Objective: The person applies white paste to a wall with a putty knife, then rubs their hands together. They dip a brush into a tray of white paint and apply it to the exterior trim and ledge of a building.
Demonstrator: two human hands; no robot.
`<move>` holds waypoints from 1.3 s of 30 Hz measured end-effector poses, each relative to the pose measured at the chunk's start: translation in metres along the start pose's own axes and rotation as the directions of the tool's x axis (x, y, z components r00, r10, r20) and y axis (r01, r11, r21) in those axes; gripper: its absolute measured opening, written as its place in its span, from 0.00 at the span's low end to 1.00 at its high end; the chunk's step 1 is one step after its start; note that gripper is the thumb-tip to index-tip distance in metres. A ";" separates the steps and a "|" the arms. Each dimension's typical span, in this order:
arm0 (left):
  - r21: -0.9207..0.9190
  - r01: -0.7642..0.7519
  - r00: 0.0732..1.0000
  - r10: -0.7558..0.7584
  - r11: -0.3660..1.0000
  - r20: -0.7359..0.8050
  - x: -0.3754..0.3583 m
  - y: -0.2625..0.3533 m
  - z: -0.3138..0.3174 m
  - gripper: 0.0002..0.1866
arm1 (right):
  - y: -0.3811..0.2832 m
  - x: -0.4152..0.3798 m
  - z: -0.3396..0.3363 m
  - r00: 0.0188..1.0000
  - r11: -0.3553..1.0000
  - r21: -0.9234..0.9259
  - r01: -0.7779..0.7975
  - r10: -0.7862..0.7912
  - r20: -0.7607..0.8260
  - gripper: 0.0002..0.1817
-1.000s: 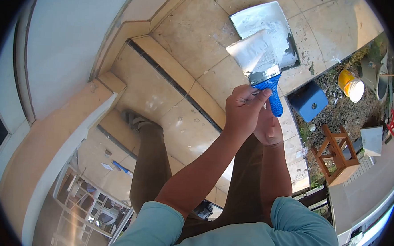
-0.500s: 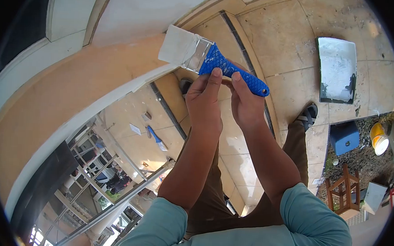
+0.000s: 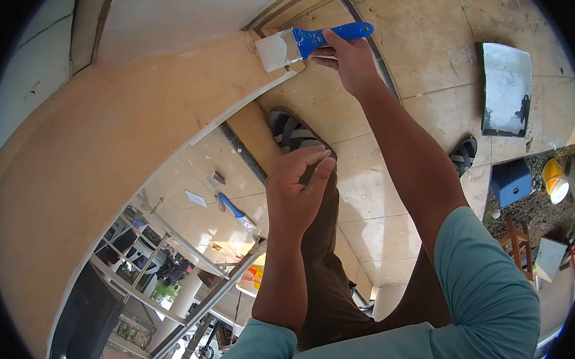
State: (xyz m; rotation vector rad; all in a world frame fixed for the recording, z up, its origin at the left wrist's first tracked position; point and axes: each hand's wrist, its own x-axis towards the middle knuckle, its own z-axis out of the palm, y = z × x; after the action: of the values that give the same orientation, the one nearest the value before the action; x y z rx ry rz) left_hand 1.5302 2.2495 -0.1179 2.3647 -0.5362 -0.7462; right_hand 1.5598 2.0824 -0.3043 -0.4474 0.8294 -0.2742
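Observation:
A wide paintbrush with a blue textured handle is in my right hand, thumb on top and fingers beneath the handle. Its bristles, coated in white, point left and overlap the lower part of the orange-tan wall near the corner. My left hand hangs apart from the brush, above my leg, with thumb and fingers loosely curved and nothing between them. To the right on the tiles lies a dark paint tray coated with white paint.
A second blue-handled brush lies on the tiles at lower left. Metal railing runs below it. At right are a blue stool, a yellow bucket and a wooden stool. My sandalled foot stands near the wall.
My left hand has let go of the brush and dropped lower. My right hand has carried the brush upward, its bristles now over the orange-tan wall. The view has shifted slightly.

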 end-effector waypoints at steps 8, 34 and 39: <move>-0.070 -0.045 0.981 0.057 0.997 0.184 0.021 0.008 0.007 0.08 | 0.017 0.033 0.002 0.987 0.992 -0.090 -0.090 0.101 0.124 0.15; 0.156 -0.140 0.857 0.040 0.978 0.514 0.028 0.000 0.002 0.15 | 0.008 0.000 0.027 0.985 0.995 -0.057 0.080 -0.070 0.158 0.13; 0.243 -0.233 0.968 0.200 0.942 0.153 0.035 -0.007 -0.005 0.14 | 0.028 0.023 0.002 0.996 0.977 -0.201 0.071 -0.058 0.069 0.14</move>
State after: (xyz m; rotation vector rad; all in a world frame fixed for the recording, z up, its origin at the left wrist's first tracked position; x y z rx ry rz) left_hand 1.5608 2.2385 -0.1326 2.4498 -0.9868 -0.7659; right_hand 1.5776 2.0979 -0.3318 -0.6720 0.7850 -0.2349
